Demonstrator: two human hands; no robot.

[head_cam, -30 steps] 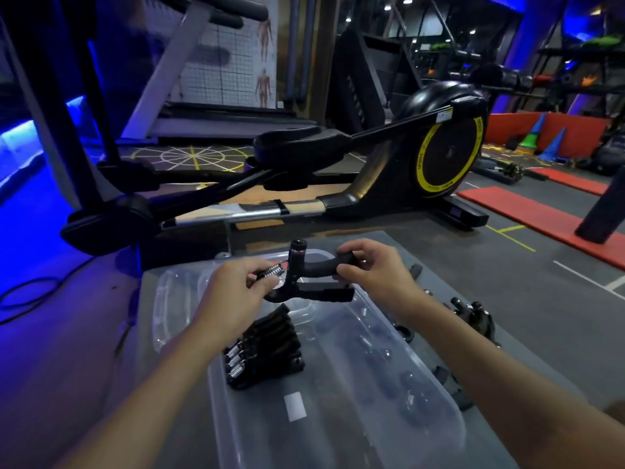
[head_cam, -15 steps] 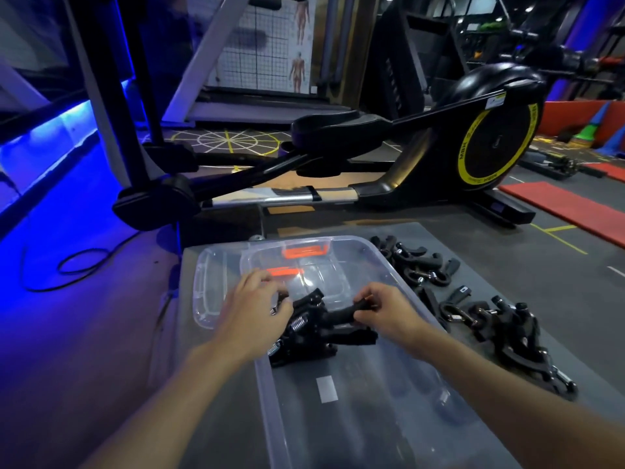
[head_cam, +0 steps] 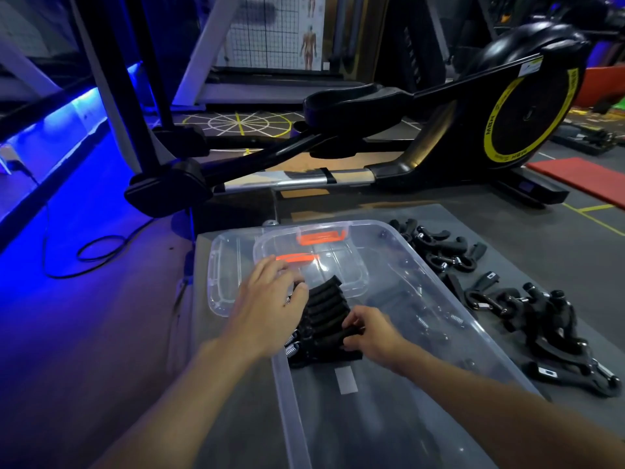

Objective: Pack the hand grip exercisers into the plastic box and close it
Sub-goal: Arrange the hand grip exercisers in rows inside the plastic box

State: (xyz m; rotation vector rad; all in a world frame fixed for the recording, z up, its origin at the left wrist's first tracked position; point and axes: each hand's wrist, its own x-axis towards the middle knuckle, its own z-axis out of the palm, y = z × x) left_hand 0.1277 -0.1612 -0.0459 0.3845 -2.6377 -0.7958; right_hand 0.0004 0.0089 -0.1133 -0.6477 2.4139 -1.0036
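Note:
A clear plastic box [head_cam: 291,394] lies open on the grey table. Inside it, near the left wall, several black hand grip exercisers [head_cam: 324,309] are stacked in a row with their springs to the left. My left hand [head_cam: 270,306] rests over the spring end of the stack, fingers curved on it. My right hand [head_cam: 368,333] pinches the handle of the nearest exerciser in the row. More loose exercisers [head_cam: 554,330] lie in a heap on the table to the right of the box, and another group of exercisers [head_cam: 439,248] sits further back.
The clear lid [head_cam: 223,282] with orange latches [head_cam: 319,237] lies behind the box, partly under its far end. A black and yellow elliptical trainer [head_cam: 473,130] stands beyond the table. A cable [head_cam: 84,255] loops on the blue-lit floor to the left.
Both hands lowered the exerciser from above the box into the row inside it. The view has shifted left, bringing the loose exercisers on the right into sight.

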